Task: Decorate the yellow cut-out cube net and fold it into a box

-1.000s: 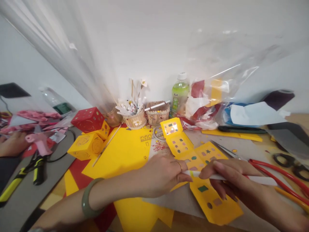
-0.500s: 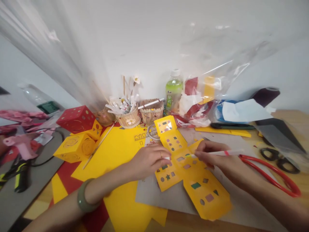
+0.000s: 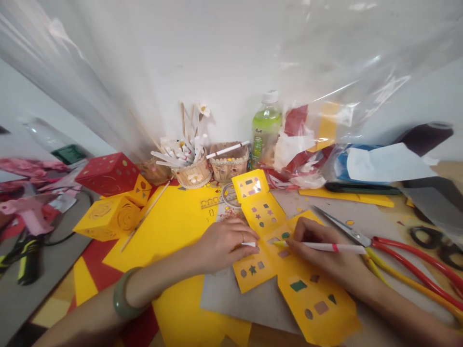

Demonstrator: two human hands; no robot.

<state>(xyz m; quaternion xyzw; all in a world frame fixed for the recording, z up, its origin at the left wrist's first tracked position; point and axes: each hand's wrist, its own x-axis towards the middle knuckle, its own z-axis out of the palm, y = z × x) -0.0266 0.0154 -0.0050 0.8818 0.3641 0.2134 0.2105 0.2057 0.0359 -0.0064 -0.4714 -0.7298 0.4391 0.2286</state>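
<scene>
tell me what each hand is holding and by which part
The right hand holds a white marker near its yellow tip. The left hand holds a small white piece, probably the marker's cap; which part is gripped is unclear.

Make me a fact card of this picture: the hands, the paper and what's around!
Left hand: holds a small white piece, maybe a cap
Right hand: holds a white marker, yellow tip pointing at the paper
Paper: yellow cutout with many small shapes
Left side: red box, yellow box
Right side: red-handled scissors
Back: drink bottle, pen basket
</scene>
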